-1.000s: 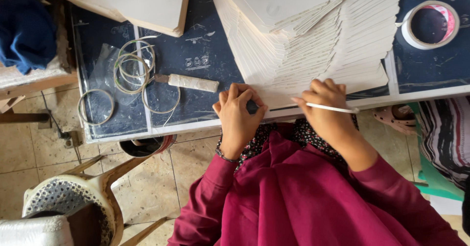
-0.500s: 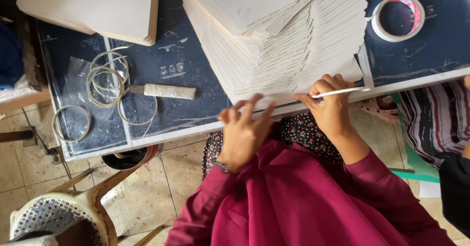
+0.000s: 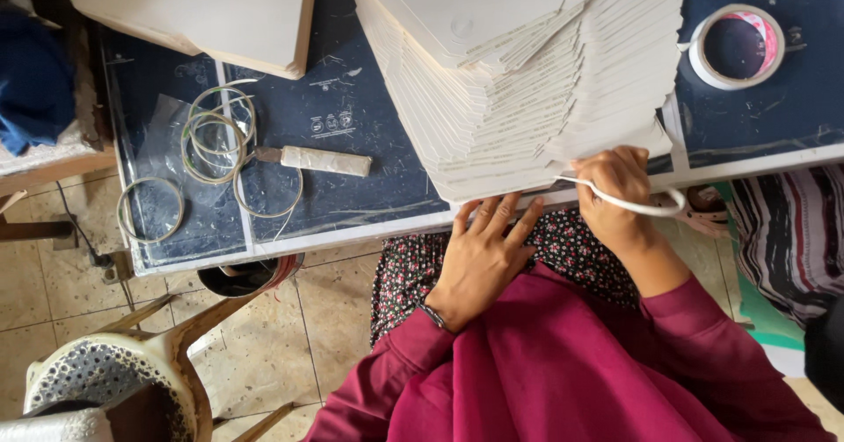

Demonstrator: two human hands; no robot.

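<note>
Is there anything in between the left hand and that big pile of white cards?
Nothing visible. The left hand lies flat at the table edge, its fingers reaching the bottom of the cards.

A dark blue table [image 3: 352, 126] with a pale edge fills the far part of the scene. Below it the floor [image 3: 264, 345] has light tan tiles with dark lines between them. A white plastic chair [image 3: 105, 380] with little holes stands near, on the left. A wooden bench [image 3: 44, 165] with blue cloth [image 3: 31, 82] sits far left.
</note>
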